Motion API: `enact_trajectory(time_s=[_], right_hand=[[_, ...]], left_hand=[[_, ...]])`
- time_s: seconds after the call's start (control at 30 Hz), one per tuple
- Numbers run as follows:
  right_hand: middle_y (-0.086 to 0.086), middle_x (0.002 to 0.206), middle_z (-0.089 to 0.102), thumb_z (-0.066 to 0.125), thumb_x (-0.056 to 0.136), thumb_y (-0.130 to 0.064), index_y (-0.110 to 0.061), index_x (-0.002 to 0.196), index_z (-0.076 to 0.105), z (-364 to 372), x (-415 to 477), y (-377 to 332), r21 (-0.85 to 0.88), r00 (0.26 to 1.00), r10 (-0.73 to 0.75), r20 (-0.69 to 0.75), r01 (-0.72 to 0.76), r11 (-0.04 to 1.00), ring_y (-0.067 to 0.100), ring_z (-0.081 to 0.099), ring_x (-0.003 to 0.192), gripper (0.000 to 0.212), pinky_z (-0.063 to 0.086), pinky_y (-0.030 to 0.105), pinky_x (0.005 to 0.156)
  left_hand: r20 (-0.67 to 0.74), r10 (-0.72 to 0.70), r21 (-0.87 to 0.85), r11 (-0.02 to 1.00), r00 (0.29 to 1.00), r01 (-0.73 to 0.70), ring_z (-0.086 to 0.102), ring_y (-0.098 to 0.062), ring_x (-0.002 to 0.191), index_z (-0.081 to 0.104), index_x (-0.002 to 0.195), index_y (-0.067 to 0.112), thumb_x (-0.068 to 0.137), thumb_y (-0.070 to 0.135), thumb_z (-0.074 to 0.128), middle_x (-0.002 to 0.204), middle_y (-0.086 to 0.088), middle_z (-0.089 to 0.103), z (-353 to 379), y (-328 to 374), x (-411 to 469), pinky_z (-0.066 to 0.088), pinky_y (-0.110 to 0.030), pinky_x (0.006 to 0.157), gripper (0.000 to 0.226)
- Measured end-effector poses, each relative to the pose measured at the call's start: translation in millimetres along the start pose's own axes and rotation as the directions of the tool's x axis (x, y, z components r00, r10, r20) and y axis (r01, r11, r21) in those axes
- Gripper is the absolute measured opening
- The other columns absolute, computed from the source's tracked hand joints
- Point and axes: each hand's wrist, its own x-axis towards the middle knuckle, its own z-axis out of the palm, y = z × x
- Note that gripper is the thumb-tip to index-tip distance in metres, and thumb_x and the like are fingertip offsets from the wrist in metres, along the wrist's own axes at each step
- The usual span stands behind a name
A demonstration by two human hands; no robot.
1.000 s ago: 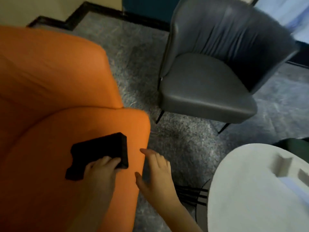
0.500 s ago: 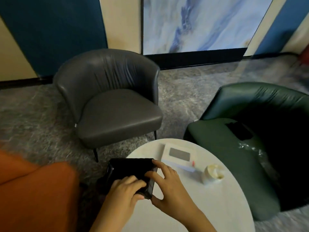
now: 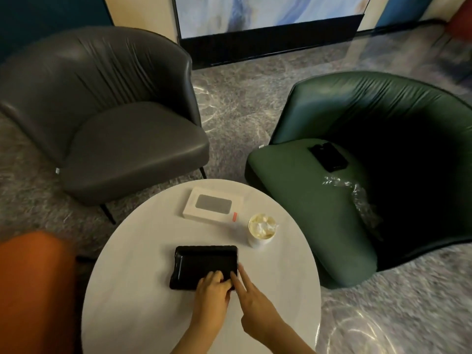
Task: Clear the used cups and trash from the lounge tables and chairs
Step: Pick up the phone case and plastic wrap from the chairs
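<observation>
Left hand (image 3: 212, 293) grips the near rim of the black tray (image 3: 204, 259), set long axis crosswise on the table (image 3: 127, 290), while my right hand (image 3: 255, 302), two straight fingers touching its right corner, is nearer the used cup (image 3: 261, 229) standing ahead-right.

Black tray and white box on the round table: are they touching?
Apart. The head view shows a band of bare white tabletop between the black tray and the white box.
</observation>
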Motion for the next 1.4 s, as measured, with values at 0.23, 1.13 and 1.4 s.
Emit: enact_trajectory(time_s=[0.23, 1.13, 1.4], right_hand=[[0.005, 0.152, 0.021, 0.051, 0.082, 0.0, -0.02, 0.144, 0.021, -19, -4, -2, 0.065, 0.986, -0.003, -0.169, 0.014, 0.998, 0.025, 0.041, 0.126, 0.072, 0.038, 0.026, 0.101], [0.006, 0.133, 0.046, 0.06, 0.082, -0.027, -0.018, 0.133, 0.04, -264, 31, 301, 0.325, 0.548, 0.514, -0.66, -0.409, 0.853, 0.027, 0.044, 0.115, 0.056, 0.035, 0.037, 0.092], [0.003, 0.156, -0.005, 0.053, 0.084, -0.049, -0.042, 0.143, 0.001, -173, 128, 503, 0.345, 0.548, 0.759, -0.351, -0.678, 0.649, 0.034, 0.0, 0.14, 0.079, 0.011, 0.052, 0.111]], left_hand=[[-0.008, 0.053, -0.018, 0.998, 0.999, -0.053, 0.051, -0.021, 0.109, 0.055, 0.123, 0.02, 0.076, 0.022, 0.066, 0.119, -0.001, 0.053, -12, 15, 7, 0.044, -0.031, 0.094, 0.049], [-0.167, 0.328, -0.178, 0.918, 0.93, -0.355, 0.051, -0.024, 0.108, 0.053, 0.126, 0.02, 0.082, 0.03, 0.057, 0.117, -0.003, 0.057, -50, 313, 266, 0.038, -0.037, 0.09, 0.045], [0.081, 0.253, -0.029, 0.967, 0.964, -0.251, 0.033, -0.032, 0.127, 0.018, 0.143, 0.033, 0.083, 0.041, 0.055, 0.15, -0.003, 0.023, 101, 376, 468, 0.033, -0.042, 0.1, 0.071]])
